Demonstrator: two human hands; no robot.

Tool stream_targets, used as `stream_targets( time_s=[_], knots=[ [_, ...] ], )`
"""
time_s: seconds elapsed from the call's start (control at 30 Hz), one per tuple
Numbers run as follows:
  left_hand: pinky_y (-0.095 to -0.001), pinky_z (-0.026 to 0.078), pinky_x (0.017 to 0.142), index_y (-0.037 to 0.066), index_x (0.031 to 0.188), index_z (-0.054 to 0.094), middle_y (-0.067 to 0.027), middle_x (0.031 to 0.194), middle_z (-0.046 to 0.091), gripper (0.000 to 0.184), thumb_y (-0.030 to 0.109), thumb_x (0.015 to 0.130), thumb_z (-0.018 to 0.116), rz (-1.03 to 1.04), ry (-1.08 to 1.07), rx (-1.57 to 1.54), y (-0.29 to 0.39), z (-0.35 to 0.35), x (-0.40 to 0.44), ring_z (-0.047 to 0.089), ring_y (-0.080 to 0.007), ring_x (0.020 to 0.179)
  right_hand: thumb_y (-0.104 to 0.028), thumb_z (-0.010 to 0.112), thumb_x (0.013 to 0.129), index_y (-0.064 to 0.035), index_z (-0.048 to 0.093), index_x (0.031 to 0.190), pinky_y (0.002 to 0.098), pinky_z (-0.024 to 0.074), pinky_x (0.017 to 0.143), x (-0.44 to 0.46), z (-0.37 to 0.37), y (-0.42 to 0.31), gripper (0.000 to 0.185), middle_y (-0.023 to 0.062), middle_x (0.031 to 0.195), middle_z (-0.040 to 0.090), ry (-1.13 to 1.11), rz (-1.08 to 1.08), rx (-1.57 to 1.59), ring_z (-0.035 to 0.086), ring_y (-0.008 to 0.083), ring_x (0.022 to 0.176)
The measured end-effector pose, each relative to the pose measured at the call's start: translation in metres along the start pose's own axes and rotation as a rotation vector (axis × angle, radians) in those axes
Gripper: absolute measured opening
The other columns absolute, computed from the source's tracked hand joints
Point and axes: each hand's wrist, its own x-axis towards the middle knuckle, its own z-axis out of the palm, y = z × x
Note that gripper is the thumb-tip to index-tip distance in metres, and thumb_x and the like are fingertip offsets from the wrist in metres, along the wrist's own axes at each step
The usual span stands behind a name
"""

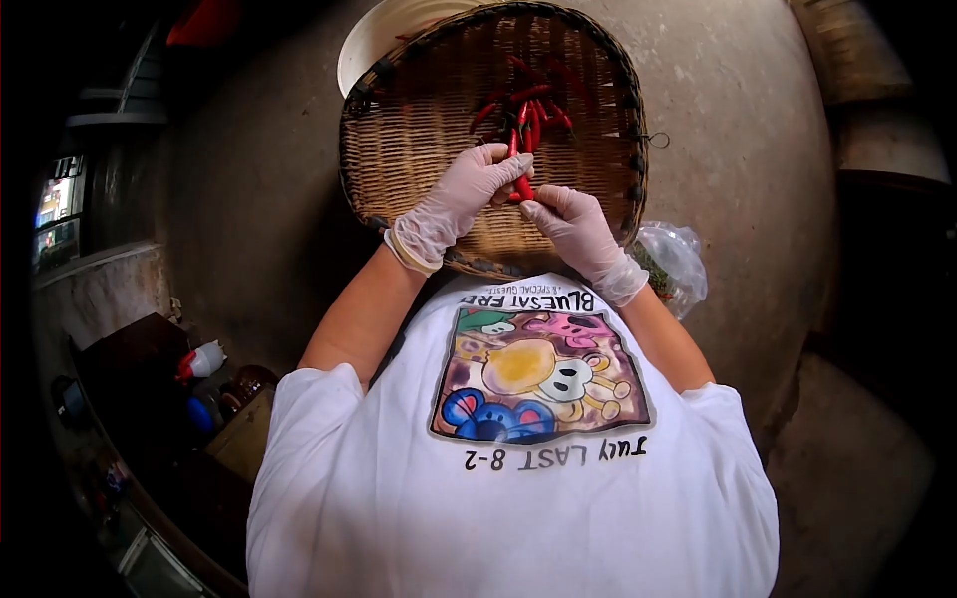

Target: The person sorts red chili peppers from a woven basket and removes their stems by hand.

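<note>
Both of my hands wear thin whitish gloves and meet over a round woven wicker basket [399,149]. My left hand [469,189] is closed around several long red chili peppers [524,135], which point away from me. Thumb and fingertips of my right hand [581,231] are pinched at the near end of one chili, just below the left thumb. More loose red chilies [553,108] lie in the basket beyond my hands. The fingers partly hide the chili ends, and the far inside of the basket is dark.
A pale round tub [364,50] stands behind the basket's far left rim. Right of the basket, a clear plastic bag [678,261] with something green inside sits on the concrete floor [738,130]. Dark furniture with assorted items is at lower left.
</note>
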Motion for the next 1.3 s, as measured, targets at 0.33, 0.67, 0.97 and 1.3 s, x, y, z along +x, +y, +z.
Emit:
stream_targets(
  time_s=[0.33, 0.67, 0.97, 1.3],
  knots=[
    [-0.0333, 0.052, 0.074, -0.001, 0.096, 0.060, -0.0114, 0.089, 0.063, 0.023, 0.019, 0.091, 0.050, 0.140, 0.093, -0.418, -0.008, -0.028, 0.010, 0.061, -0.0187, 0.078, -0.013, 0.049, 0.094, -0.0021, 0.054, 0.105, 0.0166, 0.0406, 0.055, 0.018, -0.054, -0.023, 0.016, -0.0026, 0.075, 0.052, -0.095, 0.204, 0.413, 0.046, 0.0037, 0.062],
    [-0.0318, 0.053, 0.062, 0.001, 0.101, 0.057, -0.0100, 0.080, 0.063, 0.019, 0.007, 0.086, 0.048, 0.197, 0.297, -0.539, -0.008, -0.035, 0.007, 0.059, -0.0182, 0.065, -0.021, 0.060, 0.080, -0.0057, 0.054, 0.098, 0.0421, 0.0483, 0.067, 0.042, 0.010, -0.007, 0.025, 0.0153, 0.083, 0.062, -0.200, -0.042, -0.921, 0.061, 0.0331, 0.077],
    [-0.0290, 0.049, 0.063, -0.001, 0.101, 0.059, -0.0087, 0.083, 0.063, 0.019, 0.009, 0.087, 0.050, 0.094, 0.198, -0.396, -0.007, -0.031, 0.002, 0.058, -0.0165, 0.068, -0.017, 0.057, 0.086, -0.0007, 0.051, 0.091, 0.0292, 0.0462, 0.064, 0.044, -0.019, 0.001, 0.018, 0.0078, 0.075, 0.059, -0.049, 0.054, 0.019, 0.057, 0.0168, 0.068],
    [-0.0186, 0.042, 0.054, 0.005, 0.097, 0.059, -0.0021, 0.076, 0.062, 0.015, 0.015, 0.085, 0.063, 0.002, -0.095, -0.056, -0.001, -0.011, 0.001, 0.053, -0.0068, 0.062, -0.011, 0.059, 0.088, -0.0007, 0.056, 0.092, 0.0186, 0.0429, 0.064, 0.038, -0.023, -0.018, 0.012, -0.0004, 0.079, 0.057, 0.029, 0.199, 0.513, 0.051, 0.0049, 0.073]
  ],
)
